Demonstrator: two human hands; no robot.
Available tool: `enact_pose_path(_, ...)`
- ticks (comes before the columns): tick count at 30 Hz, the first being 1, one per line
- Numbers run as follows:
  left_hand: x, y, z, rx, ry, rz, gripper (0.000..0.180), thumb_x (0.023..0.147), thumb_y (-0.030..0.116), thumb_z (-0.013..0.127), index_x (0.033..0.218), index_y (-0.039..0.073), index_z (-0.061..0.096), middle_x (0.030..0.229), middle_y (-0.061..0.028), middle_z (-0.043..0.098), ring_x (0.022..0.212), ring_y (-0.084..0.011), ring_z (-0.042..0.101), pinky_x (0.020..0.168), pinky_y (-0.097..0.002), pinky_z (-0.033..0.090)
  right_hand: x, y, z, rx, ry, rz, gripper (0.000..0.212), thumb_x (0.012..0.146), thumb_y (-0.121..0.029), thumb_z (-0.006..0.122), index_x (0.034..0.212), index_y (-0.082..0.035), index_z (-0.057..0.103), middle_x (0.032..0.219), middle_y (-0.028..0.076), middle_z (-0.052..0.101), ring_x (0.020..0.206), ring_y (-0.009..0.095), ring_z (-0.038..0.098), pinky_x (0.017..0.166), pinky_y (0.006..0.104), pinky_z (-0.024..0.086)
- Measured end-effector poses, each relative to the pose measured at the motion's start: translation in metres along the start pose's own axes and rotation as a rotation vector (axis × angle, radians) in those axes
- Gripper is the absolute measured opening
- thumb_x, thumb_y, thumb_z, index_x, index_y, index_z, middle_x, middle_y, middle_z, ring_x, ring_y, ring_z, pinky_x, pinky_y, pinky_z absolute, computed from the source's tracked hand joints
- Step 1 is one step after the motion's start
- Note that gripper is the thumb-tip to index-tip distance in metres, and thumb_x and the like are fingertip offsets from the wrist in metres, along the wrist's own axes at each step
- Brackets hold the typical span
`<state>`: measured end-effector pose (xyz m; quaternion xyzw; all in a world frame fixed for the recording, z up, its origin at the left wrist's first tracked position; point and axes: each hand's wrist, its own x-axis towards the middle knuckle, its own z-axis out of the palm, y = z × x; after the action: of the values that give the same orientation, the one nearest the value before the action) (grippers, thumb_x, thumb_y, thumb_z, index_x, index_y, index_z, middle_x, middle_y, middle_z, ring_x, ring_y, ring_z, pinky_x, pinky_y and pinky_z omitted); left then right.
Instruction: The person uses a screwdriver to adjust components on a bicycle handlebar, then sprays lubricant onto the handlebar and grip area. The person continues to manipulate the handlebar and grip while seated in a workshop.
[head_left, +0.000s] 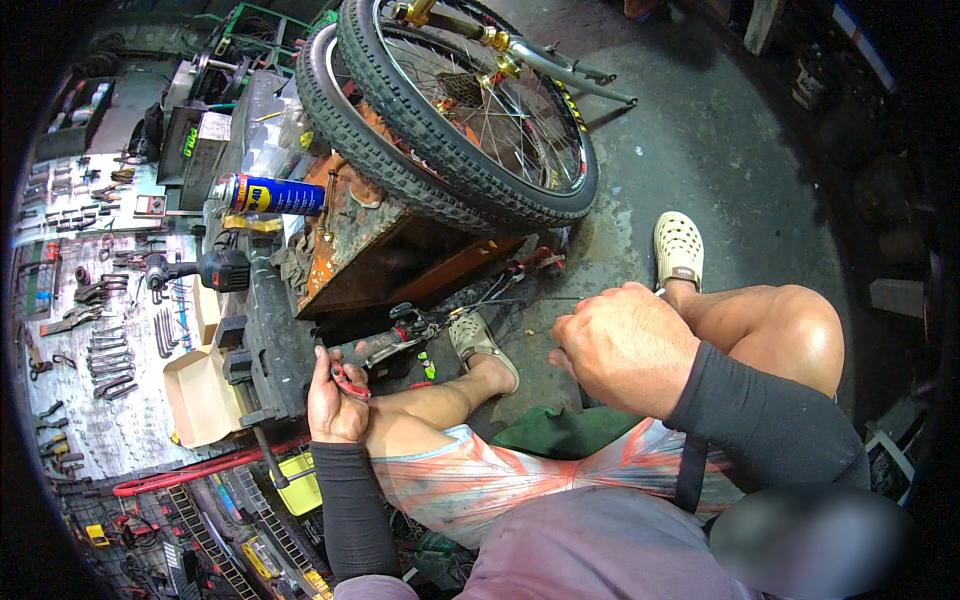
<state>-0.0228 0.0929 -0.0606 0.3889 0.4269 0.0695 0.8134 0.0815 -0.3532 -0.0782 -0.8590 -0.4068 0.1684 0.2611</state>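
My left hand (pixel 338 412) is closed around a red curved piece (pixel 349 384), whose kind I cannot make out. Its fingertips rest by the end of a dark bicycle handlebar (pixel 378 348), which lies across near my left knee with a black control lever (pixel 402 318) on it. My right hand (pixel 630 350) is a fist above my lap, knuckles up. From the handlebar's controls a thin dark cable (pixel 535 299) runs toward this fist, and its end is hidden there. A small pale tip (pixel 660 292) pokes out beyond the fist.
Two bicycle wheels (pixel 460 190) with a fork (pixel 560 70) lean on a rusty orange metal box (pixel 370 250). At left, a bench (pixel 150 400) carries wrenches, a cordless driver (pixel 205 271), a blue spray can (pixel 275 195) and an opened cardboard box (pixel 203 395). Tool trays (pixel 215 525) lie below.
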Motion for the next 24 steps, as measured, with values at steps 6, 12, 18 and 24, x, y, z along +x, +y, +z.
enact_pose_path(6, -0.014, -0.014, 0.021, 0.269, -0.008, 0.115, 0.026, 0.113, 0.037, 0.069, 0.11, 0.011, 0.065, 0.126, -0.02, 0.077, 0.067, -0.0101, 0.061, 0.057, -0.0212, 0.056, -0.001, 0.0, 0.001, 0.003, 0.031, -0.013, 0.021, 0.091, -0.023, 0.073, 0.086, -0.003, 0.075, 0.077, 0.018, 0.076, 0.077, 0.037, 0.079, 0.072, 0.0493, 0.061)
enact_pose_path(12, -0.034, -0.038, 0.038, 0.847, -0.091, 0.388, 0.014, 0.11, 0.02, 0.072, 0.111, 0.009, 0.064, 0.126, -0.015, 0.081, 0.051, -0.0029, 0.047, 0.045, -0.0207, 0.04, -0.001, 0.0, 0.0, 0.009, 0.022, 0.005, 0.018, 0.088, -0.021, 0.07, 0.085, -0.004, 0.076, 0.078, 0.017, 0.077, 0.076, 0.036, 0.079, 0.072, 0.0497, 0.06)
enact_pose_path(18, -0.047, -0.045, 0.056, 1.022, -0.166, 0.463, 0.009, 0.107, 0.012, 0.072, 0.106, 0.007, 0.065, 0.124, -0.0155, 0.082, 0.05, -0.0007, 0.046, 0.045, -0.021, 0.04, -0.001, 0.0, 0.0, -0.008, 0.015, 0.016, 0.03, 0.097, -0.031, 0.072, 0.086, -0.004, 0.075, 0.076, 0.018, 0.075, 0.077, 0.038, 0.078, 0.073, 0.0508, 0.061)
enact_pose_path(24, -0.052, -0.046, 0.062, 1.051, -0.168, 0.459, 0.008, 0.105, 0.009, 0.071, 0.107, 0.006, 0.064, 0.124, -0.0152, 0.082, 0.05, -0.001, 0.046, 0.045, -0.021, 0.04, -0.002, 0.002, 0.002, -0.009, 0.026, 0.02, 0.035, 0.101, -0.035, 0.073, 0.087, -0.003, 0.075, 0.076, 0.019, 0.074, 0.078, 0.04, 0.078, 0.073, 0.0514, 0.061)
